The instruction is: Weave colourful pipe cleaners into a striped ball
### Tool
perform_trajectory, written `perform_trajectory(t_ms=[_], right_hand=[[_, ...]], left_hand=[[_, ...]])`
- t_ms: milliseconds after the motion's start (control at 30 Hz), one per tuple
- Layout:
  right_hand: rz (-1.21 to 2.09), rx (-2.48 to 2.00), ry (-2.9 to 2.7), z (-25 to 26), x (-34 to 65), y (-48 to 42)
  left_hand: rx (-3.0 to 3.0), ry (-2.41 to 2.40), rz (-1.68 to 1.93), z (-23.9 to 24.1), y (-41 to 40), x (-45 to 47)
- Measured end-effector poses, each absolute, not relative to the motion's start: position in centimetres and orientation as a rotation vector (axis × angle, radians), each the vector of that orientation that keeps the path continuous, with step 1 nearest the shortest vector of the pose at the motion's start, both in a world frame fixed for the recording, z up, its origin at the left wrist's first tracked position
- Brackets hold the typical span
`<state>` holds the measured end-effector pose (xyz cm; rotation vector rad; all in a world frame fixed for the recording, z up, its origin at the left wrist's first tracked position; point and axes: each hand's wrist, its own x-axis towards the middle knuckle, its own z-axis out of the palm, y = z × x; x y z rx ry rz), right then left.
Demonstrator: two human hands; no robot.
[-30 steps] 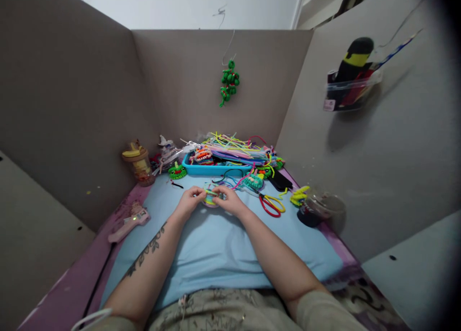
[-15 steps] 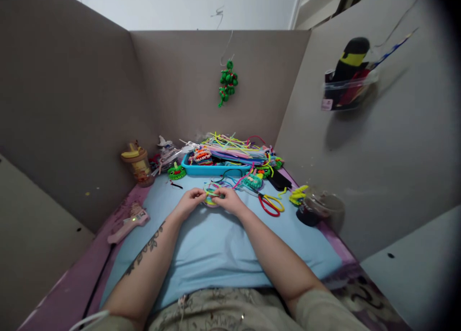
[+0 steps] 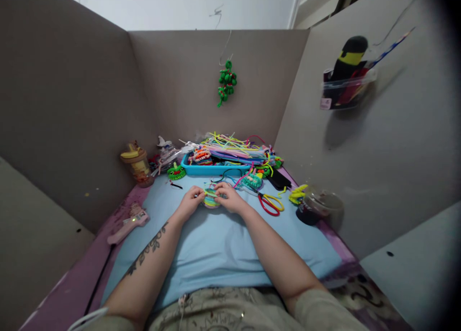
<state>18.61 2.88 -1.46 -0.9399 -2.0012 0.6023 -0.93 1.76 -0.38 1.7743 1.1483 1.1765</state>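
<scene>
A small multicoloured pipe-cleaner piece (image 3: 211,198) lies between my two hands on the light blue cloth (image 3: 216,244). My left hand (image 3: 189,202) pinches its left side with closed fingers. My right hand (image 3: 230,197) pinches its right side, fingers curled over a thin yellow-green strand. Both forearms rest on the cloth. Loose coloured strands trail from the piece toward the blue tray (image 3: 214,169), which is heaped with pipe cleaners.
Red-and-yellow scissors (image 3: 271,202) lie right of my hands, then a yellow piece (image 3: 298,194) and a clear lidded pot (image 3: 319,206). A pink glue gun (image 3: 127,222) and a yellow bottle (image 3: 136,164) stand left. Brown cardboard walls enclose three sides; a green ornament (image 3: 226,81) hangs at the back.
My hands have stayed on the piece, with only small finger shifts on the strand. The view has drifted slightly.
</scene>
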Motion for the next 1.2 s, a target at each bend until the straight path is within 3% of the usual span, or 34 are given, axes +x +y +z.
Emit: perform_trajectory(t_ms=[367,600,900,1200], right_hand=[[0.656,-0.902,-2.042,-0.3,19.2,2.4],[0.764,-1.013,-1.711,-1.3,18.0,3.4],[1.456,-0.791,-1.047,-0.5,16.5,2.0],[1.716,-0.66,-0.934,1.3,17.6,1.3]], left_hand=[[1.837,1.121,1.161,-0.2,2.0,-0.7],[1.612,1.228,1.301,-1.3,2.4,-0.1],[2.23,1.072,1.296,-1.9,0.8,1.4],[1.765,1.06,1.258,-1.4,0.6,1.2]])
